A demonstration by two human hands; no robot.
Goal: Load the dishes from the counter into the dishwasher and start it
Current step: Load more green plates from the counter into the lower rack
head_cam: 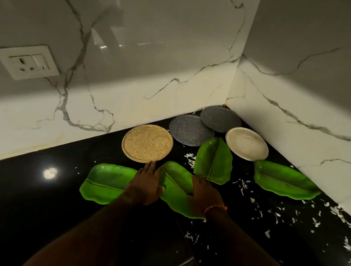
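Several dishes lie in the corner of a black counter [17, 190]. A green leaf-shaped plate [174, 182] sits in the middle front, and both hands are on it. My left hand [147, 185] lies flat over its left edge, fingers reaching towards a tan speckled round plate [147, 143]. My right hand [203, 196] rests on its right side, fingers straight. Another green leaf plate [105, 181] lies to the left, one [214, 160] behind, one [284, 179] at the right. Two grey speckled plates [190, 129] [220, 118] and a cream plate [246, 143] sit at the back.
White marble walls [155, 74] meet in the corner behind the dishes. A wall socket with a switch [27, 61] is on the left wall. White flecks [293, 215] pattern the counter on the right. The dishwasher is not in view.
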